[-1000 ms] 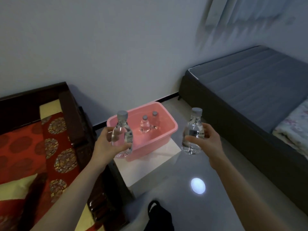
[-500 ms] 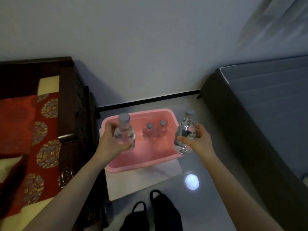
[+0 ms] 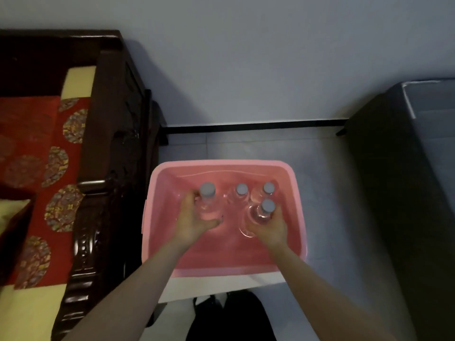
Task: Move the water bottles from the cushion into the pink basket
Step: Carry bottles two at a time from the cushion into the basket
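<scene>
While both hands are lowered inside the pink basket (image 3: 222, 166), these points are seen:
Left hand (image 3: 194, 221): wrapped around the left bottle (image 3: 207, 201), held upright.
Right hand (image 3: 270, 227): closed on the right bottle (image 3: 262, 214), tilted slightly.
Resting bottles: a middle bottle (image 3: 241, 193) and a far-right bottle (image 3: 268, 190) are stood just beyond the fingers.
Red cushion (image 3: 32, 148): well left of the left hand.

Home bedroom: mattress (image 3: 428, 124), carved wooden bench (image 3: 108, 153).
</scene>
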{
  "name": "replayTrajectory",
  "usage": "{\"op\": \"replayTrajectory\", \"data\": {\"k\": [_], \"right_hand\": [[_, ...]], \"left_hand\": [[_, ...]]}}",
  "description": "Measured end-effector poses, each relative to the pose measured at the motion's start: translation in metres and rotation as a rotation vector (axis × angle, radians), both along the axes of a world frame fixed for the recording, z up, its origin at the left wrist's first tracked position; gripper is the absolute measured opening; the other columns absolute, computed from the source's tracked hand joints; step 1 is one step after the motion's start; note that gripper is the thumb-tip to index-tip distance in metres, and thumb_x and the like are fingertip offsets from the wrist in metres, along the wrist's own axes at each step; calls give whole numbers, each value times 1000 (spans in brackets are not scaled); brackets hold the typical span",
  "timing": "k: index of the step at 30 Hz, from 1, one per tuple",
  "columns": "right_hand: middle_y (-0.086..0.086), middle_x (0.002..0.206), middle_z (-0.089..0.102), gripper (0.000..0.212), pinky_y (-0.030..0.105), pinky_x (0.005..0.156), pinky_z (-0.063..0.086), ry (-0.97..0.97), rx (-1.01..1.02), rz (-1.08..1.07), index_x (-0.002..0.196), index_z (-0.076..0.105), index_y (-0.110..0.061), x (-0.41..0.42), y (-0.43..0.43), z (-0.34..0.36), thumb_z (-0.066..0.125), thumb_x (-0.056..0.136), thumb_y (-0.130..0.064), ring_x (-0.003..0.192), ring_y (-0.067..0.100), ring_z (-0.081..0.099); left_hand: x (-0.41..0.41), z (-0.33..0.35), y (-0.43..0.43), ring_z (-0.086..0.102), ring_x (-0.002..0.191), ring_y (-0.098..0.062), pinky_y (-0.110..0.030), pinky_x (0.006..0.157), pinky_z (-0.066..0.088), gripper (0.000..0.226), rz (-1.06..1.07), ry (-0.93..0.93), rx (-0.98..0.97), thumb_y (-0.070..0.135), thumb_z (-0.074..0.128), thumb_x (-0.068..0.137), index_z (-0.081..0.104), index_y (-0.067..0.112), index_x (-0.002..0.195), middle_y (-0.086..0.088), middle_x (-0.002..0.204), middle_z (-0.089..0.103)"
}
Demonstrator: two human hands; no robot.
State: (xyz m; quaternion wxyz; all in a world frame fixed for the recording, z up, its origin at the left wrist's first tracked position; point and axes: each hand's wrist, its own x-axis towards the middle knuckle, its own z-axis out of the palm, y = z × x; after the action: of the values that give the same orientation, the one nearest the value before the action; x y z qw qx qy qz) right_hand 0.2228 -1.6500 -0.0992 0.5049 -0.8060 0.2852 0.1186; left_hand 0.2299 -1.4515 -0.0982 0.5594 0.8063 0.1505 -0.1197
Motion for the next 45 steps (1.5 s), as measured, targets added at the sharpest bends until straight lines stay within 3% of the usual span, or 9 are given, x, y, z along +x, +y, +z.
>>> {"op": "replayTrajectory", "data": {"k": [5, 9, 13, 22, 26, 30, 36, 41, 45], "right_hand": [[6, 95, 65, 65, 34, 75, 49, -50, -146, 0, 106, 51, -15, 16, 1, -51, 88, 53, -20, 86, 25, 63], [13, 97, 53, 63, 26, 73, 32, -113, -232, 52, 108, 52, -3, 21, 6, -60, 86, 56, -11, 84, 24, 47], [1, 96, 49, 59, 31, 78, 39, -101, -193, 118, 107, 55, -6, 22, 9, -64, 85, 56, -8, 93, 28, 53], [0, 99, 50, 58, 22, 71, 34, -48, -151, 108, 109, 55, -11, 22, 7, -67, 78, 56, -1, 94, 28, 56], [10, 113, 50, 79, 23, 75, 35, 32, -88, 207, 123, 49, -14, 22, 4, -62, 82, 52, -4, 102, 27, 53], [-1, 119, 47, 94, 24, 70, 41, 50, -162, 313, 138, 37, -29, 9, -8, -39, 78, 55, -12, 97, 16, 50], [-8, 117, 48, 51, 32, 56, 46, -132, -495, 629, 121, 51, -30, 12, -6, -12, 66, 74, -19, 102, 17, 50], [8, 97, 60, 24, 33, 59, 38, -191, -523, 760, 95, 65, -8, 30, -4, -10, 61, 73, 0, 89, 31, 54], [9, 91, 58, 16, 33, 59, 34, -172, -577, 768, 85, 64, -5, 39, -21, -6, 60, 70, 1, 84, 30, 52]], "left_hand": [[24, -49, -10, 49, 106, -29, -49, 93, 43, 83, 5, -47, 137, 47, 71, 38, 46, 21, 113, 4, 110, 47], [34, -74, -13, 50, 107, -33, -54, 91, 43, 84, -2, -57, 192, 33, 81, 39, 50, 14, 115, -1, 112, 51], [40, -90, -16, 50, 107, -30, -54, 89, 46, 81, 31, -62, 172, 8, 89, 44, 51, 17, 115, -7, 116, 53], [57, -98, -17, 50, 104, -25, -44, 86, 46, 69, 2, -141, 141, 14, 84, 46, 54, 13, 109, -7, 114, 55], [58, -101, -15, 51, 103, -26, -44, 87, 45, 67, -35, -159, 145, 12, 80, 46, 55, 9, 108, -9, 113, 55], [57, -97, -7, 49, 111, -29, -42, 95, 42, 81, -101, -143, 197, 16, 90, 47, 50, 11, 117, -7, 122, 52], [56, -60, 12, 49, 115, -19, -37, 95, 42, 71, -264, -260, 235, 40, 78, 62, 49, 28, 125, 7, 126, 53], [66, -43, 10, 59, 93, -18, -36, 73, 54, 30, -342, -338, 233, 19, 73, 72, 66, 21, 101, 3, 100, 62], [68, -41, 9, 60, 90, -18, -38, 75, 55, 26, -349, -337, 248, 15, 71, 70, 68, 21, 96, 3, 96, 64]]}}
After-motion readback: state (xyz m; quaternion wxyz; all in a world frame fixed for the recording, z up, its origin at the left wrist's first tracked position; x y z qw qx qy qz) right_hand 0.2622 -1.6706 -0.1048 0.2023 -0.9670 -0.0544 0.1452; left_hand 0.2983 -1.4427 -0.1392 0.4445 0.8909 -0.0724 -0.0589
